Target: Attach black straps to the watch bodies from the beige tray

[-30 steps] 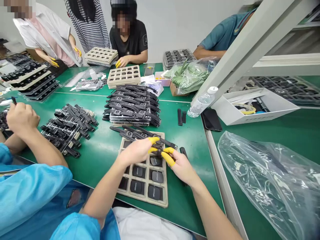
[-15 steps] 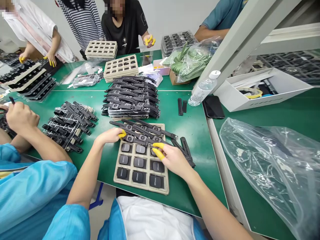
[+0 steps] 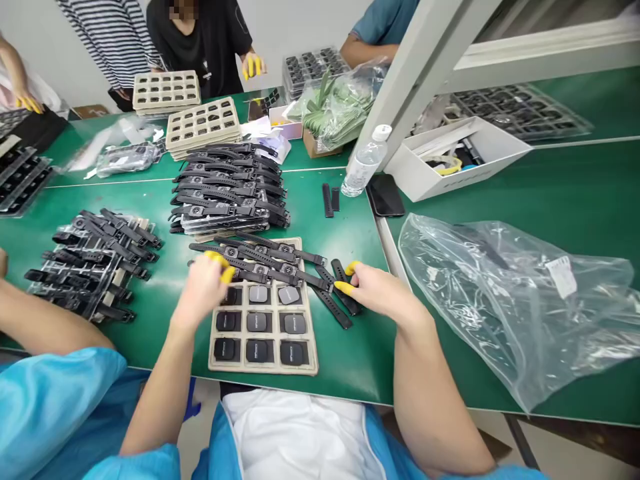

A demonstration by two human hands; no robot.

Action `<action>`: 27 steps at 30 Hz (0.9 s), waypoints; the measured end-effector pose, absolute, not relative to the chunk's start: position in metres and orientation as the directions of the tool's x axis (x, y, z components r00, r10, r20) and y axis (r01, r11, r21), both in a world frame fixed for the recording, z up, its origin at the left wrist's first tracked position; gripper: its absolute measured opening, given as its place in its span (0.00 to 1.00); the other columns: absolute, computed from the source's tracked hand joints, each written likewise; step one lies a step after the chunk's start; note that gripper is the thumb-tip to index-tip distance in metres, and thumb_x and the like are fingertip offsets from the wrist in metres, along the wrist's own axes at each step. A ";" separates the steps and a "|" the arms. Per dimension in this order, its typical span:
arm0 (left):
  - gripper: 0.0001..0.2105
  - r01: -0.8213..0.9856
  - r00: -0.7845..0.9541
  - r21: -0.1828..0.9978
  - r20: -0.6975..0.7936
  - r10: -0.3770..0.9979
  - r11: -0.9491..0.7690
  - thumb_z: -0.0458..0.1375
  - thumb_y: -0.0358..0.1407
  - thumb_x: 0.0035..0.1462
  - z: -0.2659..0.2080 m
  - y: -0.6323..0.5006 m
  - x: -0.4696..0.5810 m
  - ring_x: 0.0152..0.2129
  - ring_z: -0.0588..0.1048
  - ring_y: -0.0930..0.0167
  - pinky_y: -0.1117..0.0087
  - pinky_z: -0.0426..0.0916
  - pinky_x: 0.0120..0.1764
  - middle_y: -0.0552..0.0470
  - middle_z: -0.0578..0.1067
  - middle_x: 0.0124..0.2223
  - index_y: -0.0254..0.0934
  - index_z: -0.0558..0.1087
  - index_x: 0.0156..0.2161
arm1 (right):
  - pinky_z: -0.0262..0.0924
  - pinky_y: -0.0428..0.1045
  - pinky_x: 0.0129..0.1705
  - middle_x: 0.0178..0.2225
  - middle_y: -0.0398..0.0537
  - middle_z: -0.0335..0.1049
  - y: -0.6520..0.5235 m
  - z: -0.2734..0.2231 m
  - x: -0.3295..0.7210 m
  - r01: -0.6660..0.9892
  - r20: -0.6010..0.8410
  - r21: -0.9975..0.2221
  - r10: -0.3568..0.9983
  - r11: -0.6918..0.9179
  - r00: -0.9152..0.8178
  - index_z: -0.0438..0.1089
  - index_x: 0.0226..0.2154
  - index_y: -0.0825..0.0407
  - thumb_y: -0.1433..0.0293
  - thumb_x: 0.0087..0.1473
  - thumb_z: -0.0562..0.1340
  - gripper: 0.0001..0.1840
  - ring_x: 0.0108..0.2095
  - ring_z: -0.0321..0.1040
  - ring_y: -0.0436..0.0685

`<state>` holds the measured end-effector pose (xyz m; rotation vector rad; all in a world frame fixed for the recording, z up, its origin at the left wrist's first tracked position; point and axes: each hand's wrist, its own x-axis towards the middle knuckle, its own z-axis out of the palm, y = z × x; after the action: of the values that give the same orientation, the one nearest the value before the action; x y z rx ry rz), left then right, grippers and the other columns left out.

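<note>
A beige tray (image 3: 313,347) with square compartments lies in front of me, holding black square watch cases (image 3: 257,321). Across its far rows lie several black watches with straps (image 3: 260,270). My left hand (image 3: 203,287), with yellow finger cots, is curled over the tray's left edge by the watch ends; what its fingers hold, if anything, is hidden. To the right of the tray, my right hand (image 3: 377,288) has its yellow-covered thumb and finger at the edge of a loose black watch strap (image 3: 345,287), pinching it. More loose straps (image 3: 333,308) lie beside it.
Behind the tray stands a stack of strapped watches (image 3: 230,187); another pile (image 3: 95,260) is at left, near a co-worker's arm (image 3: 50,317). To the right are a water bottle (image 3: 367,160), a phone (image 3: 385,195), a white box (image 3: 455,160) and a clear plastic bag (image 3: 505,300).
My right hand has gone from the watches over the tray to the loose straps at right. My left hand has curled in over the tray's left edge. The view has shifted right.
</note>
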<state>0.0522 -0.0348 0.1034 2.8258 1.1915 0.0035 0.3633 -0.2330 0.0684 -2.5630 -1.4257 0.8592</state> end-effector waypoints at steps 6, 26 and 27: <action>0.12 0.417 0.904 0.022 -0.117 0.412 -0.909 0.53 0.36 0.69 0.089 -0.121 0.117 0.45 0.71 0.55 0.56 0.67 0.44 0.37 0.75 0.47 0.32 0.77 0.43 | 0.48 0.50 0.26 0.29 0.48 0.73 -0.229 0.067 0.357 0.732 -0.447 -0.339 0.785 -0.592 0.428 0.63 0.34 0.48 0.60 0.59 0.65 0.12 0.27 0.69 0.58; 0.08 0.342 0.744 0.928 -0.172 0.645 -0.147 0.51 0.36 0.67 0.078 -0.086 0.138 0.30 0.78 0.70 0.68 0.73 0.35 0.52 0.77 0.35 0.39 0.64 0.49 | 0.67 0.62 0.53 0.51 0.56 0.68 -0.220 0.094 0.309 -0.262 0.099 -0.944 0.931 0.199 0.351 0.71 0.42 0.45 0.42 0.49 0.69 0.28 0.49 0.72 0.68; 0.10 0.265 0.733 0.963 -0.163 0.661 -0.057 0.51 0.36 0.66 0.072 -0.085 0.139 0.29 0.78 0.71 0.69 0.74 0.35 0.52 0.78 0.36 0.39 0.63 0.50 | 0.66 0.64 0.54 0.50 0.56 0.69 -0.218 0.094 0.298 -0.323 0.096 -0.928 0.958 0.184 0.272 0.72 0.40 0.46 0.38 0.47 0.67 0.32 0.49 0.72 0.69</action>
<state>0.1389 -0.0851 0.0721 1.6391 0.7566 0.3795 0.2982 -0.2180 0.0938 -0.9599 -0.8371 1.0695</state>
